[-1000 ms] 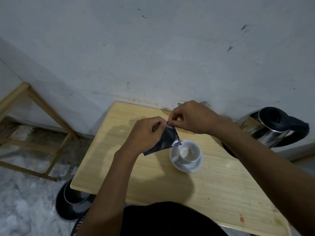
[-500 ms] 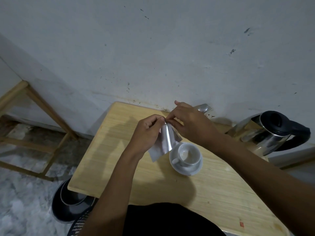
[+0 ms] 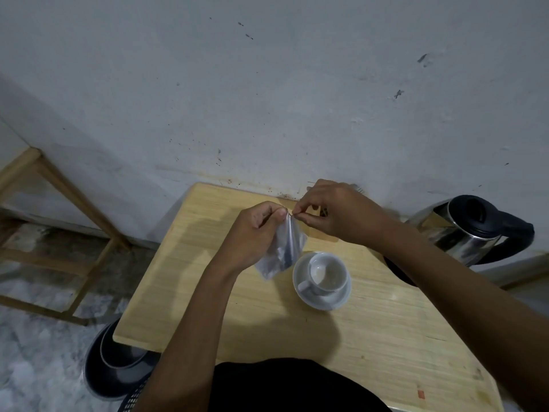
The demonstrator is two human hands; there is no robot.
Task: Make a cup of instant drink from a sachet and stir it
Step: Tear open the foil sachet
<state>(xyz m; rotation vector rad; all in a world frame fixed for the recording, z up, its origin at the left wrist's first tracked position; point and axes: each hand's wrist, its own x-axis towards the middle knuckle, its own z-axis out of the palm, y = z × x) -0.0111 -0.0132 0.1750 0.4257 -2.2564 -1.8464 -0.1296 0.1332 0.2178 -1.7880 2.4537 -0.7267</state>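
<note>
Tearing was the step in hand: sachet (image 3: 282,251) was pinched at its top edge by left hand (image 3: 252,233) and right hand (image 3: 335,215), both grips closed on it, above tabletop (image 3: 371,337) just beside cup (image 3: 328,273); tipping into it was judged next.

Bare forearms, no sleeves, black garment (image 3: 285,385) on torso

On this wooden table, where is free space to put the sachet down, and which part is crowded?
The table is bare left of the saucer, toward its left edge, and in front of the saucer toward the person. The far right is crowded: both hands, left hand and right hand, pinch the sachet beside the kettle.
</note>
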